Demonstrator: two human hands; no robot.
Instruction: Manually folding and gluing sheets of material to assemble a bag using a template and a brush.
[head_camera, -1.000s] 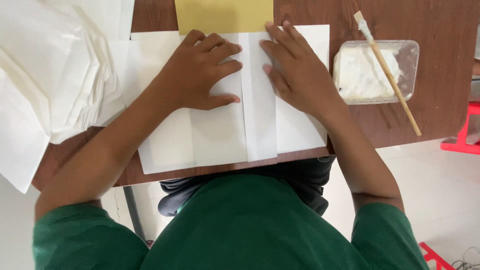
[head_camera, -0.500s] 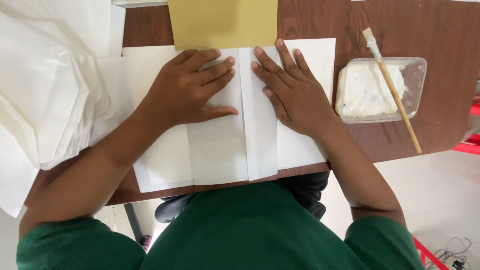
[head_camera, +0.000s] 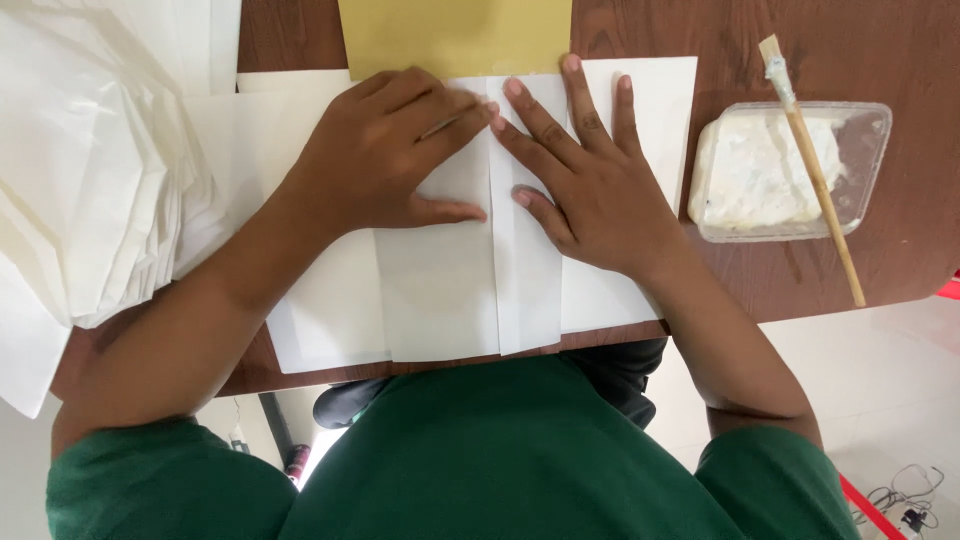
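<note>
I press my left hand (head_camera: 385, 150) and right hand (head_camera: 590, 180) flat, each grip spread wide and holding nothing, on the folded white paper sheet (head_camera: 440, 290) so its overlapping flaps stay creased. Right of the sheet, a brush (head_camera: 815, 175) rests across the paste tray (head_camera: 860, 150).

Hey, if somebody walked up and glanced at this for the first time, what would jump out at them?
Two bare hands pressed flat on a folded white sheet at the middle of the brown table: the left hand and the right hand, fingers nearly meeting over the centre fold. To the left lies a fanned stack of white paper. To the right, a brush lies across a clear tray of white paste.
</note>
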